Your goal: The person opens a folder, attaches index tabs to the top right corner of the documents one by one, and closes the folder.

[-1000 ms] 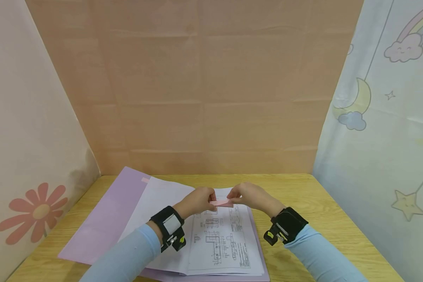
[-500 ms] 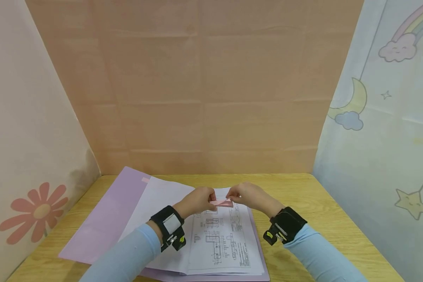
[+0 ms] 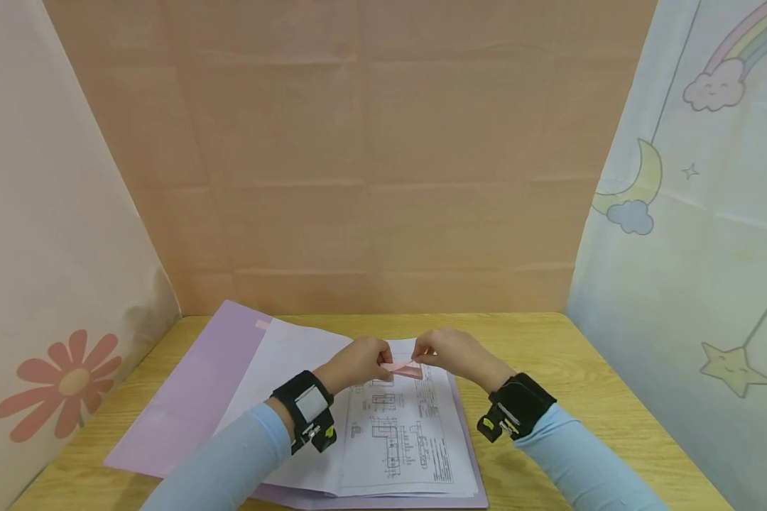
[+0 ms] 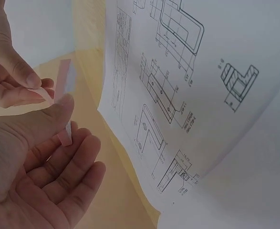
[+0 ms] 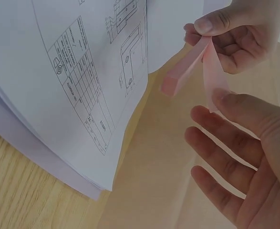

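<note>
A slim pad of pink sticky notes (image 5: 182,71) is pinched at one end by my left hand (image 3: 356,364), above the open pages. My right hand (image 3: 458,356) pinches the free end of the top sticky note (image 5: 214,78) between thumb and index finger. That note bends away from the pad, and the two meet at the left thumb. Beneath both hands lies a stack of white sheets with printed technical drawings (image 3: 409,454), inside an open purple folder (image 3: 192,397). The left fingers cover part of the pad.
A small pink tab (image 3: 263,324) sits by the folder's upper edge, next to a turned white page (image 3: 275,369). The wooden table (image 3: 518,326) ends at a brown backdrop (image 3: 371,177). Patterned cloths hang on both sides.
My right hand has lifted the end of the top sticky note, so a gap now shows above the pad. The pad's right end tips slightly lower; my left hand stays nearly still.
</note>
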Tool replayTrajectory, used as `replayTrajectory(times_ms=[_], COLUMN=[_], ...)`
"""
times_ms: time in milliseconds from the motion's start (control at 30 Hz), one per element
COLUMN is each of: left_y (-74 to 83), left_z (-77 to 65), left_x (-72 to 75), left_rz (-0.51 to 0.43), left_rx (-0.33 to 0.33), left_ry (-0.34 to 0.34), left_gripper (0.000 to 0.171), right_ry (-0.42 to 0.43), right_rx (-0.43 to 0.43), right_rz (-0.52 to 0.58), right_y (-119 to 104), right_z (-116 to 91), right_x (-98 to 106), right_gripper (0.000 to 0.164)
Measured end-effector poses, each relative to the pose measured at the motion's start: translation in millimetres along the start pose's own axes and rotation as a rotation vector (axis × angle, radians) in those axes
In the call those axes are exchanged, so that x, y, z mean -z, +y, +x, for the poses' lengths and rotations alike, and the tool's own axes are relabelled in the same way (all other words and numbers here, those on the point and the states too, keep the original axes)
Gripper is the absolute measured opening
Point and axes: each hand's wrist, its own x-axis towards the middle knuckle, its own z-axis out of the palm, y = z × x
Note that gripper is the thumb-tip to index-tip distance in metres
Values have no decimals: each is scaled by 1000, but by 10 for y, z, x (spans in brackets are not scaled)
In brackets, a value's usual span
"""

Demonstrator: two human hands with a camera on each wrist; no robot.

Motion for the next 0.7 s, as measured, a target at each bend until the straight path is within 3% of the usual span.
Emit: replayTrajectory(times_ms=[433, 700], left_y=[37, 52], left_z=[1, -1], left_x=[-13, 0], left_rz=[6, 7], left_rx=[-27, -19], left_ry=[19, 15], left_gripper=[19, 30], right_ry=[17, 27], right_rx=[2, 16], right_rz=[-16, -14], right_y=[35, 20], right_z=[-12, -32], right_x=[-23, 3], right_gripper=[4, 4])
